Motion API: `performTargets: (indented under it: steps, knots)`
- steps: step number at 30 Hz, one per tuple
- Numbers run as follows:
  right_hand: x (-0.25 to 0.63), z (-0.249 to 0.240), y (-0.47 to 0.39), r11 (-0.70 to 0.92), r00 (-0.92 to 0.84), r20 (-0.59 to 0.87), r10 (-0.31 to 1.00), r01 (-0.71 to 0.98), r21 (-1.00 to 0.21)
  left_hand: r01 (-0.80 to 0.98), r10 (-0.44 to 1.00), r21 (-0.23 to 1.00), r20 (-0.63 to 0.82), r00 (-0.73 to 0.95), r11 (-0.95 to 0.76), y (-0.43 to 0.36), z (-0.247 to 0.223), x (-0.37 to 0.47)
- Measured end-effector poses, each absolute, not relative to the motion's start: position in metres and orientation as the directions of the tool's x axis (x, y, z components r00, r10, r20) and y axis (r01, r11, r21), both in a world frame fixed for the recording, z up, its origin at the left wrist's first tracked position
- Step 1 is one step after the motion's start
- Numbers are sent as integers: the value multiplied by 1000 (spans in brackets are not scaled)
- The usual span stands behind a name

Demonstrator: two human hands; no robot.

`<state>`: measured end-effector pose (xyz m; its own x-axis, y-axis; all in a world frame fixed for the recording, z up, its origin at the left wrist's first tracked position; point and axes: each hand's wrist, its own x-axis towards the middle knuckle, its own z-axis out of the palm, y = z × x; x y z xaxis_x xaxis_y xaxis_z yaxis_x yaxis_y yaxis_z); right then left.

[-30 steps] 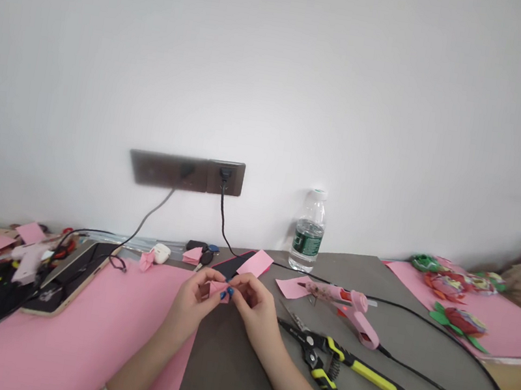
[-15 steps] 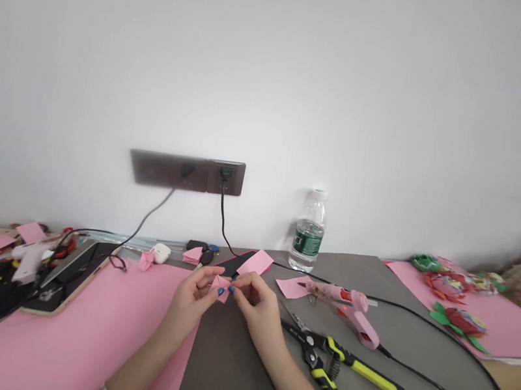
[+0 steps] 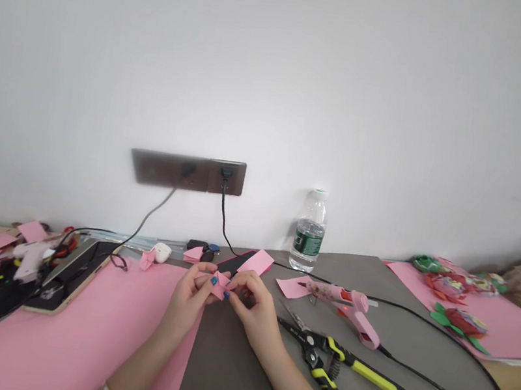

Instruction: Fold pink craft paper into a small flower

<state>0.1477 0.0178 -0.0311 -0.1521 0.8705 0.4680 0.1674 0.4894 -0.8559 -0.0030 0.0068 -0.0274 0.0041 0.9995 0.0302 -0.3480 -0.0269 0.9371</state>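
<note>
Here, held a small folded pink paper (image 3: 220, 285) over the edge where a large pink sheet (image 3: 68, 349) met the grey mat (image 3: 232, 375). Pinched it between thumb and fingers of the left hand (image 3: 190, 293), nearly closed. Had the right hand (image 3: 252, 302) curled, thumb and forefinger at the paper's right side; could not tell a grip from a light touch there. Just beyond, saw a loose pink rectangle (image 3: 256, 262) lying partly on dark paper (image 3: 236, 264). To the right, saw yellow-and-black shears (image 3: 311, 356) with handles spread, and past them a pink glue gun (image 3: 348, 298). Farther back, noticed a water bottle (image 3: 308, 237) upright near the wall (image 3: 308, 84). Well apart, at far right, noticed paper flowers (image 3: 462, 321) on another pink sheet (image 3: 510, 333).
</note>
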Motion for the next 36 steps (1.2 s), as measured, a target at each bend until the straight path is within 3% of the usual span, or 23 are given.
performTargets:
  steps: [10, 24, 36]
  knots:
    - [150, -32, 19, 485, -172, 461, 870, 140, -863, -264, 1000, 964, 22, -13, -25, 8, -30, -7]
    - [149, -33, 19, 505, -206, 475, 855, 124, -854, -424, 1000, 906, 8, -2, -8, 9, -32, -7]
    - [149, -30, 18, 516, -158, 495, 854, 134, -846, -300, 1000, 954, 9, 0, -9, 7, -26, -6]
